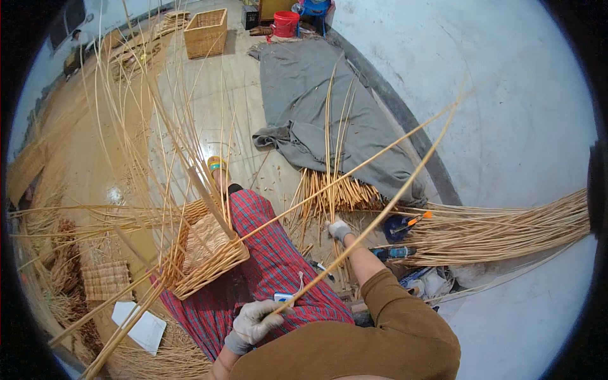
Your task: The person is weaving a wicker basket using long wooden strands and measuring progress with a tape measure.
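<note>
Over my lap lies a half-woven wicker basket, tilted, with long unwoven stakes fanning up and to the left. My left hand, in a pale glove, is closed on the thick end of a long wicker rod, which slants up to the right. My right hand, also gloved, reaches out to the bundle of wicker rods half under a grey cloth. Its fingers appear closed around thin rods there; their tips are partly hidden. A red-and-blue checked cloth covers my legs.
A large rod bundle lies at the right, beside a blue power tool. The grey cloth spreads along the wall. Farther off stand a finished basket and a red bucket. White paper lies at left.
</note>
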Available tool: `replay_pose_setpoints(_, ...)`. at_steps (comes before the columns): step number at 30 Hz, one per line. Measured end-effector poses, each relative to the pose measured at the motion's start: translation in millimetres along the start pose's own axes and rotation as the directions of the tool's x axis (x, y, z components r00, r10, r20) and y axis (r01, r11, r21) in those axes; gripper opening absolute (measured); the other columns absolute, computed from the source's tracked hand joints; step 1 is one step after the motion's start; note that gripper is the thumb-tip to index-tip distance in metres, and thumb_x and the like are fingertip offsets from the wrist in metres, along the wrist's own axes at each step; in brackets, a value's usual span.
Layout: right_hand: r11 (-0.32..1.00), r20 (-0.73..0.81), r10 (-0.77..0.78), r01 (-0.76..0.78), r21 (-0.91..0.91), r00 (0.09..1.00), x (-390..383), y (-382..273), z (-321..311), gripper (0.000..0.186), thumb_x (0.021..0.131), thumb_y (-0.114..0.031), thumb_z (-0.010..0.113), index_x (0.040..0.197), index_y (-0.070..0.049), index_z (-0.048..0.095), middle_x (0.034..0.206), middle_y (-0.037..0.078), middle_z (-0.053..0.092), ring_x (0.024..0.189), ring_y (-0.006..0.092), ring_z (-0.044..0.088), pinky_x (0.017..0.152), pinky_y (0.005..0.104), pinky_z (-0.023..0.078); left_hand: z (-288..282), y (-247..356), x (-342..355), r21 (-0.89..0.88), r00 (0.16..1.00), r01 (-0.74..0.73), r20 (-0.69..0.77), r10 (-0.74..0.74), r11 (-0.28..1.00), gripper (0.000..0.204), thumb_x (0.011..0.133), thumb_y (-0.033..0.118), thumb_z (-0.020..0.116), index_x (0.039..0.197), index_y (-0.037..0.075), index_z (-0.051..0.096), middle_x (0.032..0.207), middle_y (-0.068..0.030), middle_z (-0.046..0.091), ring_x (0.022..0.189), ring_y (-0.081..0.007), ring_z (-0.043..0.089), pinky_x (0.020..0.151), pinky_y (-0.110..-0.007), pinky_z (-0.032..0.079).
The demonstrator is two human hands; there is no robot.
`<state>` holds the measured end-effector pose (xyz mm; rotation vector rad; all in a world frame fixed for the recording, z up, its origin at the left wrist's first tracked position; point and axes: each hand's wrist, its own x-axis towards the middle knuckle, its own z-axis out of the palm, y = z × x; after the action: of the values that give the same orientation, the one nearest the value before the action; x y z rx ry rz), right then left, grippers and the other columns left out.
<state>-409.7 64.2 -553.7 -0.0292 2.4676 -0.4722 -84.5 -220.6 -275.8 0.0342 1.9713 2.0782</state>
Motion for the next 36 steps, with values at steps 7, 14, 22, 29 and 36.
replay_pose_setpoints(7, 0.725, 0.138, -0.673, 0.611, 0.317, 0.727, -120.7, -110.5, -62.9, 0.077, 0.085, -0.047, 0.07, 0.144, -0.008, 0.04, 0.119, 0.021, 0.06, 0.116, 0.0293, 0.057, 0.1, 0.0397, 0.046, -31.1, -5.7, -28.7, 0.527, 0.941, 0.017, -0.295, 0.164, 0.85, 0.025, 0.083, 0.016, 0.069, 0.107, 0.01, 0.07, 0.083, -0.0117, 0.067, 0.077, -0.0284, 0.065, 0.07, -0.037, 0.05)
replay_pose_setpoints(14, 0.363, 0.313, -0.88, 0.083, 0.928, 0.358, -276.1, -211.8, -40.6, 0.052, 0.096, -0.042, 0.058, 0.118, 0.005, 0.061, 0.121, 0.02, 0.06, 0.11, 0.0269, 0.059, 0.098, 0.0416, 0.048, -59.5, -46.5, -89.3, 0.709, 0.524, 0.507, -0.705, 0.478, 0.491, 0.029, 0.077, 0.007, 0.071, 0.103, 0.019, 0.074, 0.102, -0.0071, 0.06, 0.102, -0.0274, 0.056, 0.098, -0.039, 0.04)
replay_pose_setpoints(22, 0.208, 0.234, -0.972, 0.459, 0.864, 0.001, -358.0, -303.6, 31.4, 0.042, 0.105, -0.032, 0.038, 0.119, 0.001, 0.061, 0.132, 0.024, 0.055, 0.122, 0.0343, 0.054, 0.103, 0.0389, 0.045, -95.7, -109.3, -127.2, 0.159, -0.203, 0.227, -0.957, 0.207, 0.961, 0.057, 0.1, 0.027, 0.054, 0.145, -0.004, 0.037, 0.137, -0.0183, 0.049, 0.126, -0.0266, 0.047, 0.104, -0.037, 0.043)
replay_pose_setpoints(29, -0.172, 0.033, -0.941, 0.559, 0.811, -0.337, -390.7, -345.0, 75.1, 0.034, 0.101, -0.031, 0.045, 0.113, -0.005, 0.063, 0.135, 0.026, 0.05, 0.118, 0.0395, 0.054, 0.099, 0.0431, 0.047, -126.6, -111.6, -133.4, 0.071, -0.099, 0.035, -0.992, 0.074, 0.997, 0.055, 0.099, 0.025, 0.054, 0.145, -0.002, 0.038, 0.137, -0.0181, 0.049, 0.126, -0.0267, 0.048, 0.105, -0.037, 0.042)
replay_pose_setpoints(36, -0.25, -0.015, -0.923, 0.573, 0.78, -0.384, -402.0, -377.8, 85.8, 0.033, 0.099, -0.031, 0.047, 0.103, -0.004, 0.065, 0.115, 0.02, 0.062, 0.115, 0.0362, 0.057, 0.095, 0.0426, 0.049, -139.0, -114.4, -137.8, -0.073, 0.038, -0.157, -0.997, -0.067, 0.985, 0.053, 0.098, 0.022, 0.054, 0.144, -0.001, 0.039, 0.138, -0.0178, 0.05, 0.125, -0.0267, 0.049, 0.106, -0.037, 0.042)
